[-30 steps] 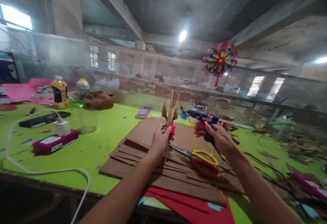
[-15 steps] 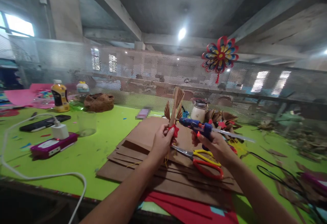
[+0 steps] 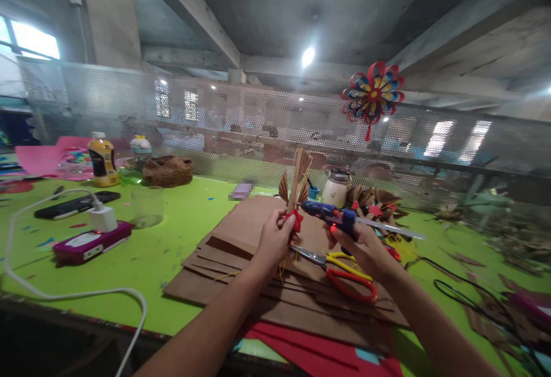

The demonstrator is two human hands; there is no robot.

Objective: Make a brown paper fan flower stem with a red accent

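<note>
My left hand (image 3: 278, 230) pinches a folded brown paper figure (image 3: 295, 179) upright by its lower end, where a red paper star (image 3: 296, 222) sits at the fingertips. Pleated fans spread from the figure's top and sides. In my right hand (image 3: 359, 242) is a blue hot glue gun (image 3: 329, 210), its nozzle touching or very close to the figure just above the star. A clear glue stick (image 3: 390, 228) juts from the gun's back, and a small red light glows near my thumb. Beneath both hands, scissors (image 3: 344, 268) with yellow and orange handles lie on stacked brown paper sheets (image 3: 241, 222).
Red paper (image 3: 301, 345) lies under the stack's front. Finished-looking brown fan pieces (image 3: 379, 199) and a glass jar (image 3: 336, 187) stand behind my right hand. A black cord (image 3: 465, 291) crosses paper scraps at right. A purple power strip (image 3: 92, 242), a phone (image 3: 77, 203) and a clear cup (image 3: 147, 208) are at left.
The glue gun has shifted slightly down and left against the paper figure. My left hand keeps its hold on the figure; the view has moved a little.
</note>
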